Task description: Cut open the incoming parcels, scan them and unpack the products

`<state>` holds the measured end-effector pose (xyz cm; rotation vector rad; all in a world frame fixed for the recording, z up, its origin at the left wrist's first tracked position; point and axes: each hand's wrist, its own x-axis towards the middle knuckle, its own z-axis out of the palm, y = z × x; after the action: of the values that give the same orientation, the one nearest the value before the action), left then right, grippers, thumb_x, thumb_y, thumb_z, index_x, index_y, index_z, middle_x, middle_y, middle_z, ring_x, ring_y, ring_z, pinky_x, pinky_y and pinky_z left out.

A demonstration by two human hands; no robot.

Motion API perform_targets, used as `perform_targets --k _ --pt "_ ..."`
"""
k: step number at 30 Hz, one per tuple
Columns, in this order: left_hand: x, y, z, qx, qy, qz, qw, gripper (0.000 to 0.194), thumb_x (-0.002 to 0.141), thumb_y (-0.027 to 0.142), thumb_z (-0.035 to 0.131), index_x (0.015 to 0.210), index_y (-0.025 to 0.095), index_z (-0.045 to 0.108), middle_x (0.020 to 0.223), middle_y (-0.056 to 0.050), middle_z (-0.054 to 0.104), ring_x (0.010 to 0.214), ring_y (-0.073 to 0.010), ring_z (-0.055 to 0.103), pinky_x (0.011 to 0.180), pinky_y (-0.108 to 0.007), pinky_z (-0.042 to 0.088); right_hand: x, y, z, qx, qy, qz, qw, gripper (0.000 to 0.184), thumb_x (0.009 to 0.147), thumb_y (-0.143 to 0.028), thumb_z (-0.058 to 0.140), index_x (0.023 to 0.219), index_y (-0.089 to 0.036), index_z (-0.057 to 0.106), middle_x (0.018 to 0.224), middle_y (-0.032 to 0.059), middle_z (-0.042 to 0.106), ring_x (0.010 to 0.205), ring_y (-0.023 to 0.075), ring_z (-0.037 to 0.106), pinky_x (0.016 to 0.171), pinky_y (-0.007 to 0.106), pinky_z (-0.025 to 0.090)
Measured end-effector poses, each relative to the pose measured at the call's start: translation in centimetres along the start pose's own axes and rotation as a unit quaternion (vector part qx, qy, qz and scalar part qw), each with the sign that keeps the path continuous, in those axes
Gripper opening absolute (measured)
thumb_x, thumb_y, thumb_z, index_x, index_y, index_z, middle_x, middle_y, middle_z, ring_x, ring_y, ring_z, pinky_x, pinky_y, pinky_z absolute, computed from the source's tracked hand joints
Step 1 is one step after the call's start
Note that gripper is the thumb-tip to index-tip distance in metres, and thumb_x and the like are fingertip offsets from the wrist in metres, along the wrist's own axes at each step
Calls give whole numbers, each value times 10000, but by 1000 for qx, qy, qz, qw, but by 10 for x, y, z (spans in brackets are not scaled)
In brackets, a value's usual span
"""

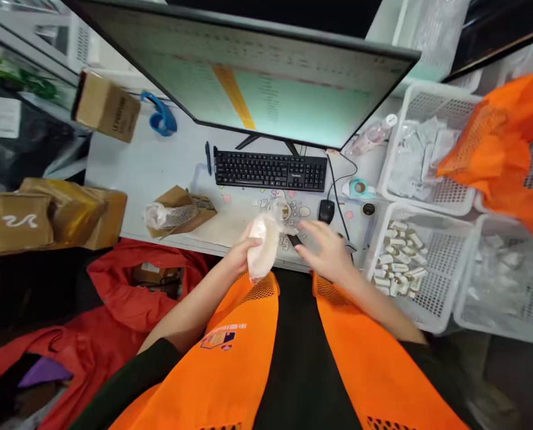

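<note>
My left hand (243, 249) is closed around a whitish bundle (264, 246) in clear plastic wrap, held upright just in front of the desk's near edge. Loose wrap (279, 214) sticks up from its top. To the right of the bundle is my right hand (323, 249), smeared by motion, its fingers pointing left. A short dark object (295, 240) shows by its fingertips; whether the hand grips it I cannot tell. An opened cardboard box (194, 216) with bubble wrap (170, 216) in it lies on the desk to the left.
Behind my hands are a keyboard (270, 170), a mouse (326, 211) and a large monitor (266, 89). White baskets stand at the right, one with small white pieces (399, 260). Brown parcels (78, 212) and a red bag (109, 298) are at the left.
</note>
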<state>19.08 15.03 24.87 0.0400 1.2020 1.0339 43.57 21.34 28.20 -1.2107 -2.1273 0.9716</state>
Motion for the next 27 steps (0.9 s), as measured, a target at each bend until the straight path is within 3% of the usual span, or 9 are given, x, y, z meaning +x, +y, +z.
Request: perform_targets --k 3,5,9,12,15,18,21,23,27 --pt "8 -12 -21 45 -105 -6 993 948 650 309 877 1533 292 533 1298 -35 736 1117 -301 698 838 -315 583 -15 -9 62 8 76 12 997 259 1032 -363 636 1225 -215 725 1223 124 745 1187 292 688 1042 495 564" --pt "18 -25 -47 80 -157 -15 984 928 714 429 880 1558 281 522 1453 -62 665 1324 -348 618 1032 -375 553 -25 -8 104 35 133 44 990 156 1053 -275 585 1054 -230 735 1093 88 771 1083 262 723 977 464 574" --pt "42 -60 -113 227 -313 -11 922 1003 831 595 825 1657 215 403 1745 -120 323 1620 -420 254 1347 -491 203 -51 4 178 103 218 112 964 101 1037 -229 604 986 -231 692 982 46 760 945 216 724 866 388 578" --pt "55 -86 -162 294 -383 6 876 1267 839 523 862 1730 267 -1 1786 -146 180 1631 -422 225 1345 -548 183 -77 15 220 151 202 111 961 120 1041 -206 578 948 -235 648 1055 40 748 996 201 716 894 372 581" --pt "55 -112 -206 278 -422 56 861 1387 852 427 878 1654 343 -251 1758 -154 272 1587 -397 354 1306 -574 296 -110 20 253 129 121 31 984 131 1032 -177 545 930 -225 612 1285 79 706 1261 259 660 1098 481 530" --pt "41 -146 -248 260 -435 81 858 1216 854 350 880 1723 380 30 1699 -119 405 1519 -396 466 1266 -550 390 -153 12 288 17 73 -62 995 87 1000 -167 569 958 -228 615 1415 103 630 1440 320 535 1206 580 438" --pt "24 -193 -288 168 -363 115 909 941 852 352 872 1658 325 387 1614 -103 515 1435 -388 559 1206 -500 481 -204 -2 335 -73 89 -130 985 71 984 -184 599 978 -247 632 1454 84 591 1493 336 467 1214 609 420" --pt "12 -224 -311 94 -324 137 932 909 813 352 888 1612 300 459 1538 -103 583 1369 -377 613 1148 -476 536 -239 -11 369 -96 109 -136 980 65 995 -198 599 971 -245 636 1445 85 587 1481 339 473 1201 609 435" --pt "-16 -269 -344 -22 -301 163 939 839 774 303 849 1544 318 515 1436 -85 650 1271 -333 671 1056 -431 587 -297 -26 423 -89 155 -126 976 96 1026 -176 554 983 -230 621 1320 103 650 1338 305 599 1113 556 514"
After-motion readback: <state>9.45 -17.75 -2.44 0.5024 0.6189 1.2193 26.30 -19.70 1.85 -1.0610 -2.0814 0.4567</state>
